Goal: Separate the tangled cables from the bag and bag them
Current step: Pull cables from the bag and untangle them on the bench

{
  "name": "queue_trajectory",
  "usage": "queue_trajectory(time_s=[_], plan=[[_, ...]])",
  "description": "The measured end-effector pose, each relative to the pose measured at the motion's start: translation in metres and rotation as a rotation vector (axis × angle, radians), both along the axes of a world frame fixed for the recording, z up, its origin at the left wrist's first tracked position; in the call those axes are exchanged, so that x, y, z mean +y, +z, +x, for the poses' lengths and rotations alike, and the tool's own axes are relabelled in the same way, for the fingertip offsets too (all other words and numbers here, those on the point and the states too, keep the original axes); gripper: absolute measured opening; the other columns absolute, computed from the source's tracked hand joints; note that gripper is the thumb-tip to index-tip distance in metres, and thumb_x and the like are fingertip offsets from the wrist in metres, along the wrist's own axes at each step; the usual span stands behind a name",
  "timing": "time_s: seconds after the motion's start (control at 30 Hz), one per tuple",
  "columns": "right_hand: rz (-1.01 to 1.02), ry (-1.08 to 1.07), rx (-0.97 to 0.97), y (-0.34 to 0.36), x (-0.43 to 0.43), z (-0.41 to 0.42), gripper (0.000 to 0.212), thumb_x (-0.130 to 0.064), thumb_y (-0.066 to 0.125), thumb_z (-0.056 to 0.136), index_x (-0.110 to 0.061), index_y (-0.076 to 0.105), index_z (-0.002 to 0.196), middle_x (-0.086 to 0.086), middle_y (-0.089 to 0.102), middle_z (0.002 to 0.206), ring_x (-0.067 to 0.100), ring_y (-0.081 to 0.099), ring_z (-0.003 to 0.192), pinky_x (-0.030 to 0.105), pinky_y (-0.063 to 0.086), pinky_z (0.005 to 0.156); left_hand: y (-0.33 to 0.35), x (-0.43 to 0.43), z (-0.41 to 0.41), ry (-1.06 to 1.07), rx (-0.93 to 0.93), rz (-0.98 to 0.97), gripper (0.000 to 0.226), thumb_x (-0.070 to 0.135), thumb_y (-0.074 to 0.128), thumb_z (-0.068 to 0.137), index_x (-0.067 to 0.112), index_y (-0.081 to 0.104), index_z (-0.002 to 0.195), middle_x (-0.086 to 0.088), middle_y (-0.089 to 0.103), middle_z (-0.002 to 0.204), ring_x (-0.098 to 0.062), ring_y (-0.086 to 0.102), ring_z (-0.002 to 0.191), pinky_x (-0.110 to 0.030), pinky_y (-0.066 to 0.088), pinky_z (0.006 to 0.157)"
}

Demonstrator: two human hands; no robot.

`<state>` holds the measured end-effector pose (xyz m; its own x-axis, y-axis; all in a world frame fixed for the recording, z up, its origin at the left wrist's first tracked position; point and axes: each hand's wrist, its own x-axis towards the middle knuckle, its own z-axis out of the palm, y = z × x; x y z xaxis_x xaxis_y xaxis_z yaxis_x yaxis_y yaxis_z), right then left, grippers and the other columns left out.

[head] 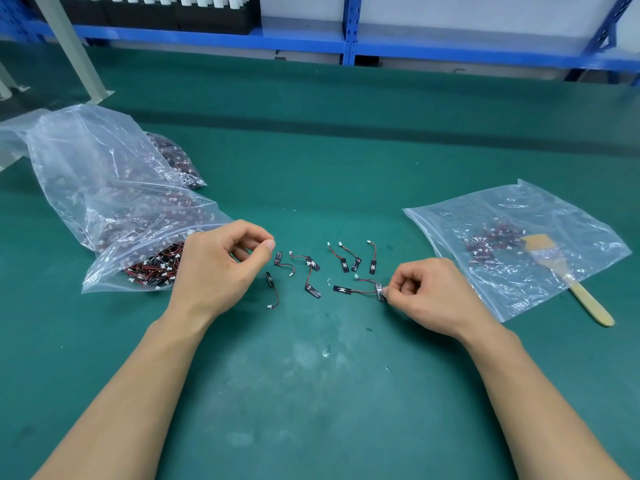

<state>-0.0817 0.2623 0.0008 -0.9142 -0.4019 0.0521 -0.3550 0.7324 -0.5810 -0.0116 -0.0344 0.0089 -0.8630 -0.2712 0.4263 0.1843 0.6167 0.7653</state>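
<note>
A big clear bag (104,188) full of tangled red-and-black cables lies at the left, its mouth facing the middle. Several separated short cables (313,263) with black tabs and white plugs lie spread on the green mat between my hands. My left hand (218,268) hovers by the bag's mouth, fingers curled, thumb and forefinger touching, nothing visible in them. My right hand (427,292) pinches the end of a cable (360,289) that rests on the mat. A smaller clear bag (512,247) at the right holds a small heap of cables.
A wooden spatula (568,278) lies partly inside the right bag, its handle sticking out toward me. The green mat (311,393) stretches to a blue shelf frame (349,46) at the back. A grey post (69,46) stands at the far left.
</note>
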Motion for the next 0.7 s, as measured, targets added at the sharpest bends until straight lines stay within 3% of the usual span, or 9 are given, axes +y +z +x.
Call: queue_trajectory(time_s=[0.33,0.43,0.5,0.6,0.7], plan=[[-0.099,-0.025,-0.009,-0.006,0.002,-0.002,0.025,-0.028,0.073,0.084,-0.023,0.066,0.061,-0.011,0.050,0.045,0.009,0.041,0.045,0.025,0.035,0.054,0.006,-0.006,0.007,0.072,-0.048,-0.178,0.010,0.033,0.066,0.078,0.028,0.068,0.070,0.019,0.065,0.073,-0.013,0.052,0.052,-0.026,0.046,0.058],[-0.141,-0.031,0.002,-0.007,0.003,-0.004,0.027,-0.029,0.074,0.086,-0.024,0.064,0.061,-0.005,0.053,0.048,0.009,0.041,0.046,0.025,0.036,0.054,0.013,-0.012,0.010,0.268,-0.103,-0.330,0.016,0.039,0.058,0.076,0.028,0.063,0.064,0.012,0.058,0.056,-0.010,0.051,0.053,-0.026,0.044,0.057],[-0.161,-0.036,0.011,-0.007,0.002,-0.004,0.026,-0.029,0.074,0.086,-0.024,0.065,0.062,-0.003,0.055,0.049,0.010,0.043,0.047,0.027,0.039,0.054,0.016,-0.015,0.009,0.402,-0.141,-0.402,0.019,0.040,0.053,0.076,0.027,0.064,0.067,0.015,0.056,0.055,-0.019,0.054,0.059,-0.027,0.042,0.058],[-0.176,-0.045,0.044,-0.008,0.002,-0.005,0.028,-0.027,0.074,0.086,-0.024,0.063,0.061,-0.003,0.053,0.048,0.009,0.041,0.046,0.027,0.038,0.052,0.015,-0.017,0.006,0.445,-0.196,-0.452,0.012,0.030,0.060,0.079,0.030,0.072,0.078,0.015,0.062,0.064,-0.022,0.053,0.069,-0.030,0.042,0.063],[-0.206,-0.052,0.055,-0.009,0.003,-0.005,0.029,-0.026,0.074,0.087,-0.023,0.062,0.060,-0.006,0.048,0.046,0.008,0.038,0.046,0.024,0.035,0.050,0.011,-0.023,0.003,0.389,-0.268,-0.564,0.023,0.019,0.066,0.081,0.026,0.077,0.099,0.001,0.073,0.098,-0.032,0.062,0.097,-0.042,0.050,0.081]])
